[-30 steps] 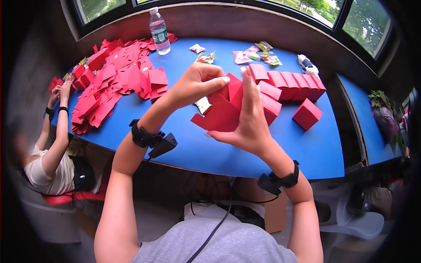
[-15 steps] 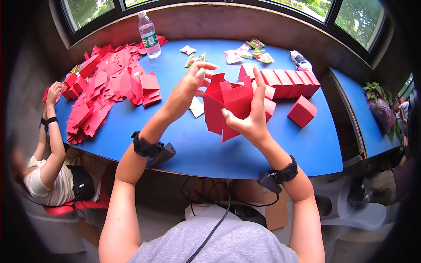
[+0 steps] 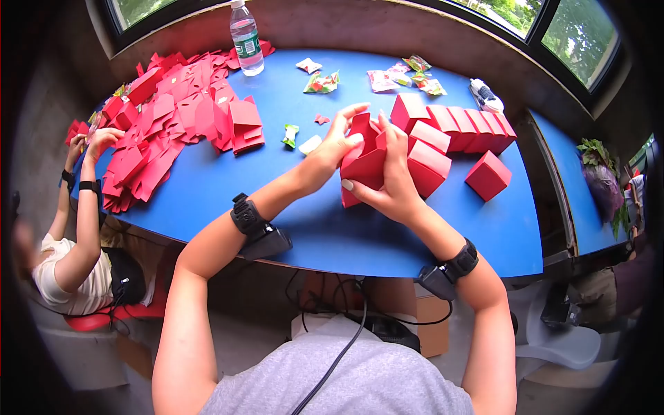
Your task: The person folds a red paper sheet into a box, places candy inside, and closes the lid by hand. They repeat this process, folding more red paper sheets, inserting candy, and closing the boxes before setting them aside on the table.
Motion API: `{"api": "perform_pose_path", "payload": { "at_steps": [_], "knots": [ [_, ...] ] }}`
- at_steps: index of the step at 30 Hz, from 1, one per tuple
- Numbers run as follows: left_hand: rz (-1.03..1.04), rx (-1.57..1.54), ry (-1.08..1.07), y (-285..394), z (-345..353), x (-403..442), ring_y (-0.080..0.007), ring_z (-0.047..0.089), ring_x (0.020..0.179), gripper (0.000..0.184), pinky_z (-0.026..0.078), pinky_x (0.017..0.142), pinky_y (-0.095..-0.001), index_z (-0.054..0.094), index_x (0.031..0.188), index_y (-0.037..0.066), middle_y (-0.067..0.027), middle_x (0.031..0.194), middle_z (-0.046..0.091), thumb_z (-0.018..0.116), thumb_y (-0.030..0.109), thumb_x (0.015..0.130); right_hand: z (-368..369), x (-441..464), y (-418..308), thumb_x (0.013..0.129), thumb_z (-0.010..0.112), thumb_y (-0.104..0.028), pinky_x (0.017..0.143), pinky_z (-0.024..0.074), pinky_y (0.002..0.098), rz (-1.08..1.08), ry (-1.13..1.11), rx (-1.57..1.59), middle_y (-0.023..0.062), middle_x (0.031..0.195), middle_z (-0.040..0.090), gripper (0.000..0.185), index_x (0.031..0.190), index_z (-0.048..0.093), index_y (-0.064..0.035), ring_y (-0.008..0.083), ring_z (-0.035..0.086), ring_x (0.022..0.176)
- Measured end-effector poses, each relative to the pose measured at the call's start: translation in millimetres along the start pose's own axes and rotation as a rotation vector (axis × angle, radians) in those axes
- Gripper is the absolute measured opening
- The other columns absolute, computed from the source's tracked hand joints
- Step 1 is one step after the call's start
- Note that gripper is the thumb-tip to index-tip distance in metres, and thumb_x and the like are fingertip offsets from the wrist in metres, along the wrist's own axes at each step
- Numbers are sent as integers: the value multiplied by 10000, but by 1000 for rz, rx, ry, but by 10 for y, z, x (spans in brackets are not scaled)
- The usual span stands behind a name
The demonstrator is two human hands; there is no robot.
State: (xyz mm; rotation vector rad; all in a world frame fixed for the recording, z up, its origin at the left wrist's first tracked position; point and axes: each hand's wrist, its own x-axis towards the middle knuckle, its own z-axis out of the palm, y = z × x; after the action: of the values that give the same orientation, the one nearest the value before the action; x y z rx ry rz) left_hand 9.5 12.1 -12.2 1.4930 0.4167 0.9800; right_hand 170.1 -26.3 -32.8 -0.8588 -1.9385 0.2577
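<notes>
A red paper box [image 3: 365,164] with its top flaps up is held between my two hands, over the blue table. My left hand [image 3: 332,152] grips its left side, fingers along the far edge. On the near and right sides, my right hand [image 3: 394,180] is closed round it, thumb across the front. Just right of it stand finished-looking red boxes [image 3: 427,168], with a row of more red boxes [image 3: 470,129] behind them. One separate red box [image 3: 488,176] sits to the right.
A heap of flat red box blanks [image 3: 162,124] covers the table's left part, where a co-worker's hands [image 3: 100,142] are busy. A water bottle [image 3: 247,41], wrapped sweets [image 3: 322,82] and a green-wrapped sweet [image 3: 290,135] lie about. Another blue table [image 3: 588,207] is at right.
The box has come lower and turned in my hands, its flaps now drawn closer together. My left hand has moved down along its side. The co-worker's hands have moved towards the heap.
</notes>
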Motion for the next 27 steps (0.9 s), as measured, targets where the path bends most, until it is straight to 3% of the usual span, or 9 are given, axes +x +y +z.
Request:
{"api": "perform_pose_path", "payload": {
  "at_steps": [3,7,11,12,15,16,19,22,27],
  "knots": [
    [19,-40,-68,-133,30,-45,-200,348,1295,633,355,1036,-343,177,1435,63,-145,1408,279,434,171,867,-43,-26,-2,694,797,-273,1001,386,450,45,-117,80,218,1321,253,1010,1456,162,-84,388,310,1254],
    [-17,-38,-59,-95,29,-37,-201,434,1231,621,391,1004,-326,232,1420,49,-126,1339,401,449,167,851,-36,-68,55,669,821,-278,978,419,431,42,-61,137,190,1282,284,877,1345,301,-75,349,367,1209],
    [-118,-16,-83,-80,-121,-54,-132,560,1057,451,452,919,-280,444,1314,27,-71,1185,567,539,162,894,-85,-27,-53,692,817,-242,923,462,411,19,-19,123,186,1259,303,739,1261,381,-61,331,408,1169],
    [-70,2,-34,-57,-110,-57,-94,585,968,332,474,861,-255,559,1206,11,-33,1084,623,583,163,911,-93,-31,-57,692,817,-242,923,462,411,12,-21,121,186,1259,303,739,1261,381,-61,331,408,1169],
    [-18,131,20,40,-94,-61,-80,583,920,258,477,821,-238,625,1114,2,-20,991,646,583,174,925,-104,-45,-53,765,761,-231,937,438,421,-18,-7,58,190,1257,313,630,1258,403,-70,330,396,1174],
    [127,218,77,-11,-91,-58,-63,585,846,218,494,739,-230,657,1057,2,-13,904,656,560,160,942,-98,-42,-47,801,723,-226,949,418,423,19,31,103,193,1256,322,569,1254,415,-73,331,388,1178],
    [192,441,213,71,-77,-75,-59,592,772,228,497,651,-218,652,1062,3,-12,852,663,558,176,947,-94,-1,-93,905,600,-213,996,355,412,45,129,204,189,1249,362,299,1145,528,-50,322,379,1201],
    [334,536,333,106,-47,-63,-59,598,705,235,492,577,-223,641,1062,-10,-22,803,670,562,179,947,-161,36,-163,944,546,-230,987,369,387,86,132,235,149,1269,432,213,1012,590,-32,286,436,1187],
    [549,782,401,161,-1,-85,-80,619,680,209,496,573,-230,630,1055,-23,-76,779,676,565,138,938,-208,136,-274,805,676,-31,932,439,386,-185,224,42,107,1074,651,143,923,596,-46,293,540,1156]
  ]
}}
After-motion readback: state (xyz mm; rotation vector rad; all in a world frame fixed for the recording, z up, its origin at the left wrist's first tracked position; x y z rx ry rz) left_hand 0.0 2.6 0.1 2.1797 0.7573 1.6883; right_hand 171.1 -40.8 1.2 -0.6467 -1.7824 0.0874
